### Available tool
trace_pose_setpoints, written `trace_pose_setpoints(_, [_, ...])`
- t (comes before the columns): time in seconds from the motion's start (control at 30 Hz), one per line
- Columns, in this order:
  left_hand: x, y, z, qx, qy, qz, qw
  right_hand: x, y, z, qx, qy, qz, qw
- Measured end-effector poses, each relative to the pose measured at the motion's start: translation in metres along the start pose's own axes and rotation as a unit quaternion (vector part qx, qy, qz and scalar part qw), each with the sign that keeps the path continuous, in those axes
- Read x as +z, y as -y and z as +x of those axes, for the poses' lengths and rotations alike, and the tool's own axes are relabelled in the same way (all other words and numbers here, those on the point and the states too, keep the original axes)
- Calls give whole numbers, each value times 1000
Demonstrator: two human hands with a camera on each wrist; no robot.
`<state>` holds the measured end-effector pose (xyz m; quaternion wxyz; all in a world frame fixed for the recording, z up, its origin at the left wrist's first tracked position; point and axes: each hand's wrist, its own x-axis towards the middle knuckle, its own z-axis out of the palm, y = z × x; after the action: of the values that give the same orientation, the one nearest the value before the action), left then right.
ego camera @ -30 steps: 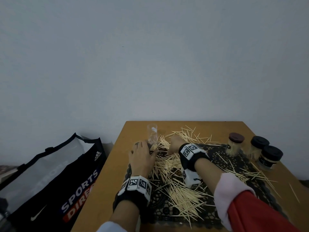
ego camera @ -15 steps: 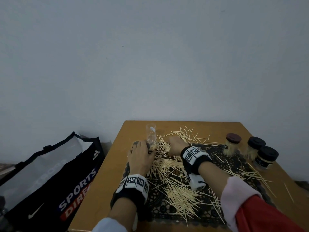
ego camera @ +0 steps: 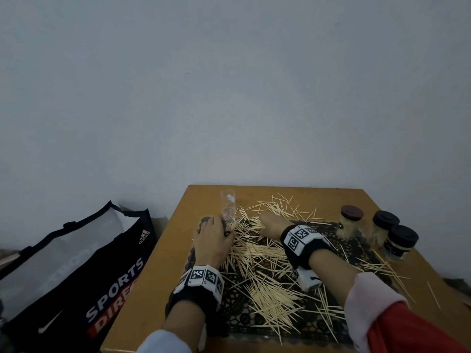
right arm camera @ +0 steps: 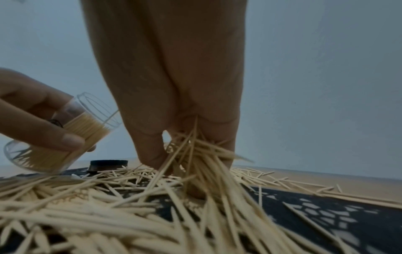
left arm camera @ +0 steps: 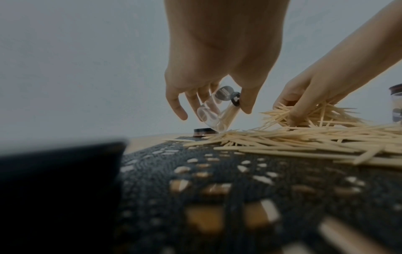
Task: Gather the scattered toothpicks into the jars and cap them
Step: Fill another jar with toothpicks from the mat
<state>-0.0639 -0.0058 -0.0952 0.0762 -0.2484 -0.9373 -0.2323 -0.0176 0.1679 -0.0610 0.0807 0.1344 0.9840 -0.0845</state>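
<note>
A wooden table (ego camera: pixel 331 200) is set against a plain grey wall (ego camera: pixel 229 85). A black lace mat (ego camera: pixel 239 309) is spread over the table's middle, and a dark sports bag (ego camera: pixel 76 271) stands on the floor left of the table.

Pale toothpicks (ego camera: pixel 265 284) are strewn in a thick layer across the mat, some spilling onto the bare wood beyond the mat's far and right edges. A clear jar (right arm camera: pixel 54 137) is held tilted at the mat's far left corner, its base low on the mat and its mouth raised; it is partly filled with a tight bundle of toothpicks. It is gripped by the left hand (ego camera: pixel 211 240), with fingers and thumb curled round its wall. A dark lid (right arm camera: pixel 108 165) lies flat on the mat just behind the jar.

A loose bunch of toothpicks is pinched from the pile by the right hand (ego camera: pixel 270 222), just right of the jar, fingertips pressed down into the heap.

Three capped jars (ego camera: pixel 377 230), filled with toothpicks, stand upright at the mat's far right corner.
</note>
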Motion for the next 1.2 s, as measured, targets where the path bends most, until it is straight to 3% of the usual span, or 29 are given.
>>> trace_pose_setpoints(0.17, [-1,-1,0,-2,6,6,1000,1,-4,-3,3,4,39,999])
trace_pose_setpoints(0.43, [1,1,0,-1,8,-1,1000,5,-6,-8,-24,5,-12,1000])
trace_pose_setpoints(0.63, [1,1,0,3,11,-2,1000,10,-12,-7,-20,-42,-20,999])
trace_pose_setpoints(0.83, [3,1,1,13,5,-10,1000,-1,-11,-16,-24,-15,104,994])
trace_pose_setpoints(0.93, [2,1,1,29,-2,-25,999,-5,-12,-16,-28,-15,272,962])
trace_pose_setpoints(1.2, [5,1,3,70,19,-35,997,-11,-8,-20,1,-61,584,809])
